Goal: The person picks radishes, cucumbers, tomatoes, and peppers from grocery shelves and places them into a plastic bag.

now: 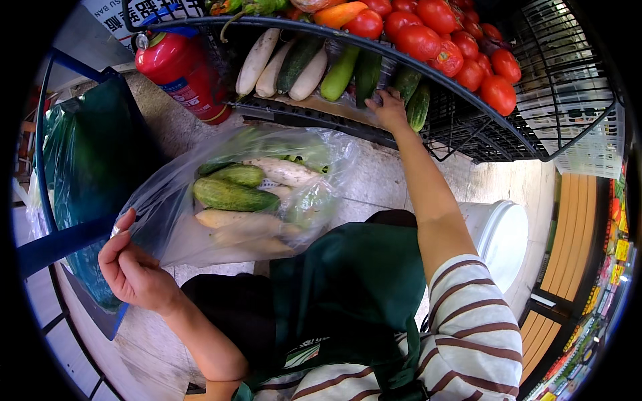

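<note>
My left hand [133, 265] grips the edge of a clear plastic bag [175, 210] at the left. Inside the bag lie several cucumbers [235, 194], white radishes [286, 171] and some leafy greens. At the lower shelf of a black wire rack, my right hand [388, 108] reaches in, fingertips between a dark green cucumber [367, 75] and another cucumber [407, 82]; whether it grips one cannot be told. White radishes [258, 62] and a light green gourd-like vegetable [340, 72] lie further left on that shelf.
Tomatoes [416, 40] fill the upper wire basket. A red fire extinguisher [183, 75] stands left of the rack. At the far left is a blue-framed cart [65, 240] with a dark green plastic-covered load [95, 150]. A white lidded bucket [506, 240] stands right of my legs.
</note>
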Demonstrator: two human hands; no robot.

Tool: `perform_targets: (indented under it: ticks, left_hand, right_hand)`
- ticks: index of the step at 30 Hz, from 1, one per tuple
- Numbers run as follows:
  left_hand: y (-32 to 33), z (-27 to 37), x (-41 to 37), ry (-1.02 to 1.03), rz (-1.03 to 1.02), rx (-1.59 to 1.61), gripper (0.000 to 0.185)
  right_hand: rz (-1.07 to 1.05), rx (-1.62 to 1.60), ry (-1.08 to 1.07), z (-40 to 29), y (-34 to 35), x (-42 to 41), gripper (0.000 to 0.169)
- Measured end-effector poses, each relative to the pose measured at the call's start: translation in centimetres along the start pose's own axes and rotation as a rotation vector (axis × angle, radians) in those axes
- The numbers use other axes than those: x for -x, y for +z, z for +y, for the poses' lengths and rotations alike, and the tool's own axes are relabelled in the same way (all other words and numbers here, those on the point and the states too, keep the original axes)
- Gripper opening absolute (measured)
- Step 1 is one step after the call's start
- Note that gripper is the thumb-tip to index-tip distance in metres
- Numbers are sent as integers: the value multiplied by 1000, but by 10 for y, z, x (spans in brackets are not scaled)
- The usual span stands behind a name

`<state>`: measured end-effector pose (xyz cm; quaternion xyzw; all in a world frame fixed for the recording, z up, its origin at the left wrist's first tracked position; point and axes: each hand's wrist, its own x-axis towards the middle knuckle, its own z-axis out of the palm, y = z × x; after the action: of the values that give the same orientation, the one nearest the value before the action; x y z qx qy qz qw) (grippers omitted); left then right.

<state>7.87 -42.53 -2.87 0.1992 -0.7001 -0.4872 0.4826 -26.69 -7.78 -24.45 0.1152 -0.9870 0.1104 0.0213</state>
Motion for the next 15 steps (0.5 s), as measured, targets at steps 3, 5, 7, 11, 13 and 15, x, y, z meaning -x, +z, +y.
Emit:
perform_targets:
  ticks: [3,5,7,11,13,15]
  left_hand:
    - [-1,-1,1,12,11,-5,20]
    - [-2,-1,1,19,10,1,20]
    - [-4,-2,2,19,-6,17,20]
    - [-2,-3,2,21,-16,7,20]
    - [-1,0,3,20,-36,5,20]
    - [-5,-1,3,3,-37,28,20]
  right_hand:
    - [-45,-64,435,14,6,-8,69]
    - [102,-111,575,29,14,-7,67]
    - [118,-167,673,35,14,-5,66]
    - [-51,-154,581,36,9,-8,66]
    - [-55,-215,329,31,5,-9,64]
    - [-2,-412,-37,24,-2,-13,60]
